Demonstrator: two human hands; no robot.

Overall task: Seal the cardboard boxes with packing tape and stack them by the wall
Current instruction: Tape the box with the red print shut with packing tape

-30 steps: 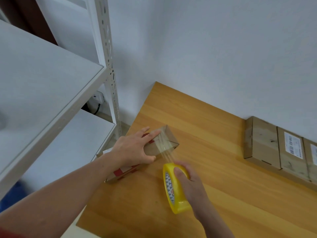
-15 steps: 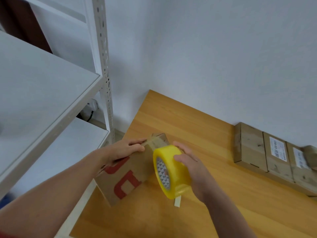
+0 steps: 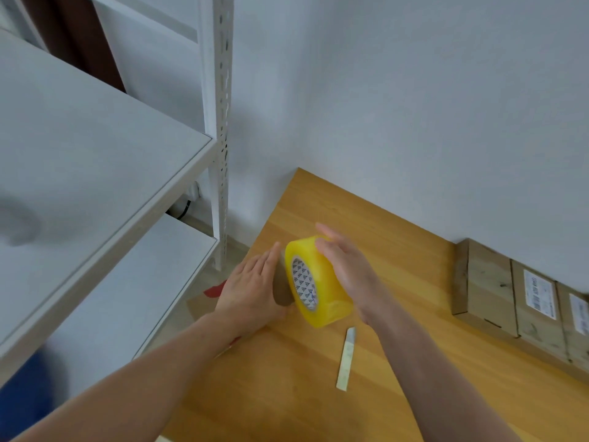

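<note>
Box [image 3: 281, 287] at mid-frame lies under the flat, straight-fingered left hand [image 3: 251, 288]; right hand [image 3: 347, 269] grips the tape [image 3: 318, 282].

Yellow tape roll [image 3: 320, 282], triangle-patterned core; brown boxes [image 3: 487, 282]; orange-tan table [image 3: 287, 393].

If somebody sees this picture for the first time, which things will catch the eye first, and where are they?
The bright yellow tape roll stands out first, held by the right hand over the near left part of the wooden table. Beside it the left hand lies flat on a cardboard box, mostly hidden. At the right, a row of brown boxes lies against the white wall.
</note>
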